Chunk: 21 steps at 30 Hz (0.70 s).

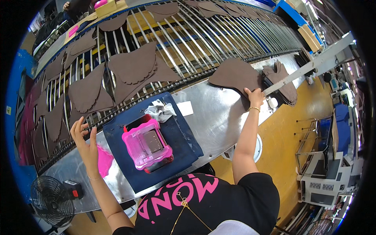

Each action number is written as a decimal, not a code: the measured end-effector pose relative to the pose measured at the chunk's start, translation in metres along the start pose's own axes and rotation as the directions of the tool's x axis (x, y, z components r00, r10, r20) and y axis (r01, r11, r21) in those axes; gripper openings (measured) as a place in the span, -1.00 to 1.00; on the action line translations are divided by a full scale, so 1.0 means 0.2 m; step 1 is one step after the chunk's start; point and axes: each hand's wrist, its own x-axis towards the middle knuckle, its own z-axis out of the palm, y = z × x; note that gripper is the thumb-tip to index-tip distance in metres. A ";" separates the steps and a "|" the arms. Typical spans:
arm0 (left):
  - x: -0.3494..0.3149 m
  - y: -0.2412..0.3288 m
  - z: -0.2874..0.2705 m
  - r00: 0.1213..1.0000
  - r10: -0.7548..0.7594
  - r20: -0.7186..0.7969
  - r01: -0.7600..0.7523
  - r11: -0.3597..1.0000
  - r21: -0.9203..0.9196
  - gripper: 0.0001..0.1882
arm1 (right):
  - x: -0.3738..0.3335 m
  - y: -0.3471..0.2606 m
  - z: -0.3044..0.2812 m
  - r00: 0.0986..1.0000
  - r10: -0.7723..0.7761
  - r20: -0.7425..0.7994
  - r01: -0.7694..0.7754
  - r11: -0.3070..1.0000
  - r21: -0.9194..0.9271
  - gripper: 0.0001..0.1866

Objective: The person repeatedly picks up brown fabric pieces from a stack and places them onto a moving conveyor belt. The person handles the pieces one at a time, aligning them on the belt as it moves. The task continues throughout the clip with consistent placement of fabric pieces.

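Note:
My right hand (pixel 254 98) is at the near edge of a stack of dark brown cut pieces (pixel 235 76) on the metal table, its fingers closed on that edge. A second pile of brown scalloped pieces (pixel 288 84) lies just right of it. My left hand (pixel 83 135) is raised over the table's left part with fingers spread, holding nothing, near brown pieces (pixel 88 92) on the roller conveyor. Between my arms, a pink scalloped tray (pixel 137 150) with a grey block (pixel 153 141) inside sits on a dark blue mat (pixel 182 145).
Crumpled grey-white paper (pixel 159 111) and a white card (pixel 185 108) lie behind the tray. A pink sheet (pixel 104 160) is left of the mat, and a black fan (pixel 53 199) stands at lower left. A pale metal bar (pixel 297 72) slants across the right side. The conveyor (pixel 184 51) runs behind the table.

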 end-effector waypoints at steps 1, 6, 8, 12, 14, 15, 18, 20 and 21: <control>0.00 0.00 0.00 1.000 0.006 0.000 -0.006 1.000 0.002 -0.55 | 0.02 0.00 0.00 0.999 0.037 0.016 -0.037 0.999 0.003 -0.21; -0.03 -0.02 -0.03 1.000 -0.017 0.000 0.017 0.999 -0.032 -0.54 | 0.28 0.16 0.08 0.996 -0.056 0.066 0.055 0.998 0.015 -0.21; -0.02 0.00 -0.05 1.000 -0.012 -0.005 0.012 0.999 -0.041 -0.53 | 0.36 0.24 0.11 0.924 -0.383 -0.007 0.383 0.924 -0.009 -0.28; -0.01 0.08 -0.07 1.000 0.012 -0.013 -0.013 0.999 -0.033 -0.52 | 0.25 0.15 -0.05 0.903 -0.425 0.062 0.416 0.901 0.123 -0.32; 0.03 0.14 -0.05 0.999 0.054 0.007 -0.053 0.996 -0.069 -0.55 | 0.11 0.02 -0.27 0.855 -0.514 0.068 0.513 0.858 0.030 -0.51; 0.05 0.17 -0.04 0.996 0.090 0.028 -0.087 0.992 -0.096 -0.55 | 0.07 0.00 -0.33 0.794 -0.603 -0.076 0.606 0.795 0.029 -0.54; 0.09 0.25 0.04 0.978 0.194 0.076 -0.179 0.969 -0.172 -0.59 | -0.29 -0.24 -0.68 0.805 -0.576 -0.141 0.578 0.709 0.403 -0.54; 0.12 0.33 0.09 0.963 0.251 0.101 -0.230 0.956 -0.182 -0.46 | -0.55 -0.38 -0.90 0.814 -0.569 -0.121 0.537 0.654 0.533 -0.58; 0.13 0.37 0.12 0.967 0.244 0.068 -0.229 0.957 -0.177 -0.43 | -0.64 -0.44 -0.96 0.774 -0.623 -0.117 0.528 0.532 0.662 -0.61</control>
